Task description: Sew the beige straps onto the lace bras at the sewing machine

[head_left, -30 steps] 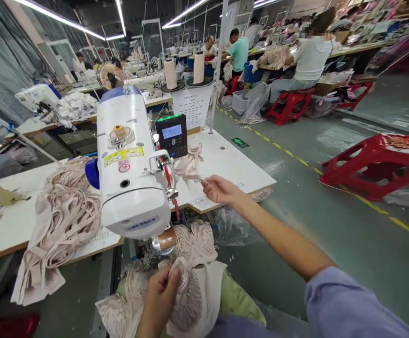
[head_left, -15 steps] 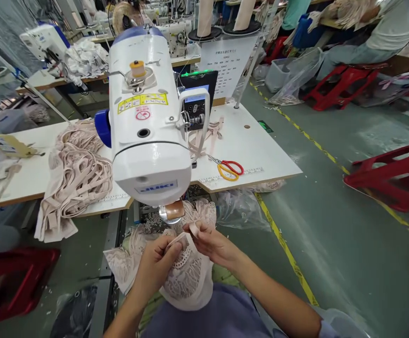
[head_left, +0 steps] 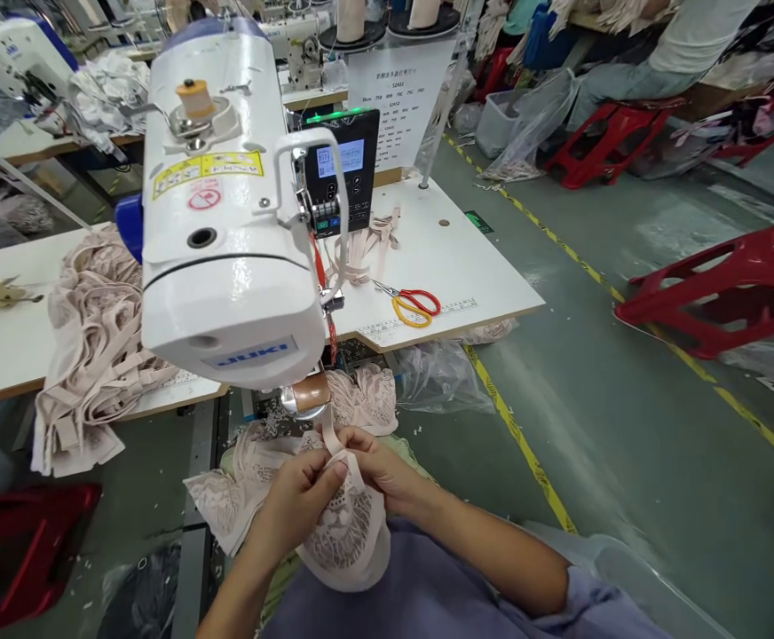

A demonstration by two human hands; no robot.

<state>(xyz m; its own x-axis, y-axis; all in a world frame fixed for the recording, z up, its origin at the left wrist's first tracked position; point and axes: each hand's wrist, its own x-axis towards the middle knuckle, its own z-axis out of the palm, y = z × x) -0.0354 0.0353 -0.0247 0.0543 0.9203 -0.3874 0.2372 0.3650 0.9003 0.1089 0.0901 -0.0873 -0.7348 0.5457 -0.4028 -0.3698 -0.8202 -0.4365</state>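
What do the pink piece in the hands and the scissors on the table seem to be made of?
The pink piece, held by the left hand and right hand, looks like soft matt lace fabric: openwork pattern, loose folds. The scissors seem to have grey metal blades and glossy plastic handles, one red, one yellow.

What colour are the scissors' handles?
One red, one yellow; the head view shows the scissors best.

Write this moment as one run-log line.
left hand: grips lace bra cup | right hand: pinches beige strap at cup edge | place: below JUKI sewing machine | scissors: on table
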